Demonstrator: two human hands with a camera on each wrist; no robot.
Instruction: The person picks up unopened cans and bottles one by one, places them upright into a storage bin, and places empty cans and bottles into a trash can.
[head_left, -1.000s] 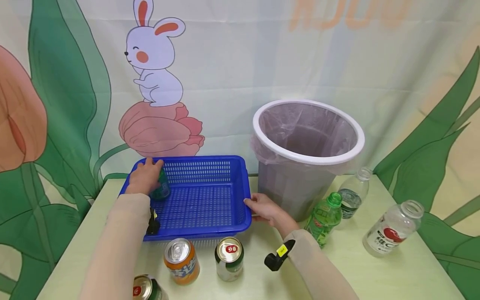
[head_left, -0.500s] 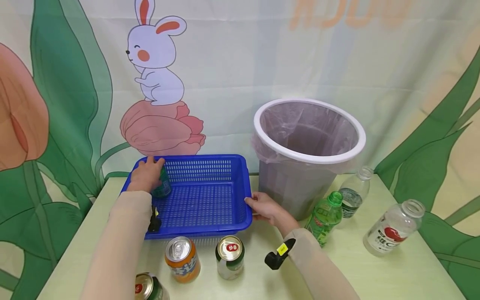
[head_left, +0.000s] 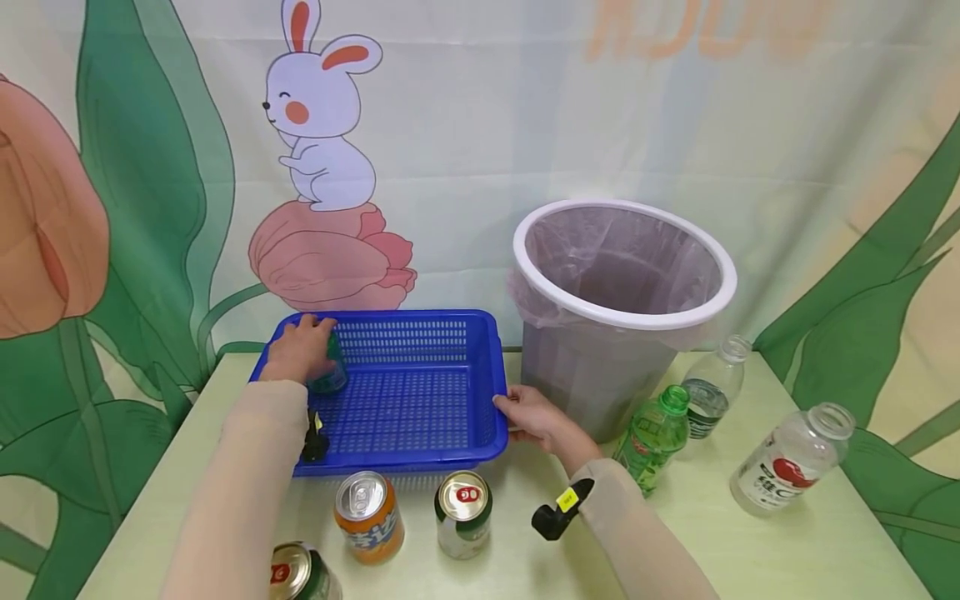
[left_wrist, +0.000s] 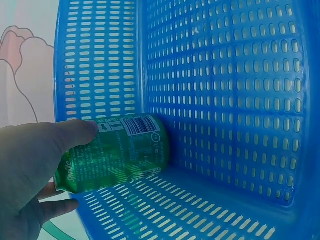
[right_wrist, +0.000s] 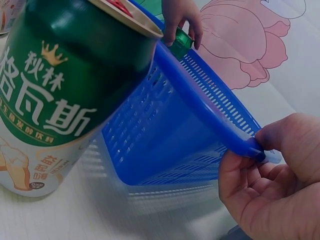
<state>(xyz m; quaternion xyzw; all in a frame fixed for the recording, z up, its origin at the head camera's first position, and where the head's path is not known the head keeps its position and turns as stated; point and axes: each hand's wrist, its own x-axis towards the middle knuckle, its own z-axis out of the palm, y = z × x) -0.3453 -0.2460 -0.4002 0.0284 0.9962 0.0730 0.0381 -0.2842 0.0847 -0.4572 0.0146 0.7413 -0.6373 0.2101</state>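
Note:
In the back left corner of the blue plastic basket [head_left: 405, 417], my left hand [head_left: 298, 348] holds a green Sprite can [head_left: 334, 373]. The left wrist view shows this can [left_wrist: 120, 152] standing on the basket floor, with the thumb on its near side and fingertips reaching round behind. My right hand [head_left: 534, 417] pinches the basket's right rim between thumb and fingers. Seen from the right wrist, that hand [right_wrist: 275, 185] has its thumb over the rim and curled fingers beneath. Part of the can is hidden by the left hand in the head view.
A lined grey trash bin [head_left: 592, 383] stands right of the basket. Beside it are a green bottle [head_left: 651, 442], a clear bottle [head_left: 708, 392] and a vitamin bottle [head_left: 787, 467]. Nearer me stand an orange can [head_left: 370, 521], a green-white can [head_left: 463, 521] and another can [head_left: 303, 575].
The head view has shifted slightly, so everything sits a little farther right in it. Both hands keep their holds on the can and the basket rim.

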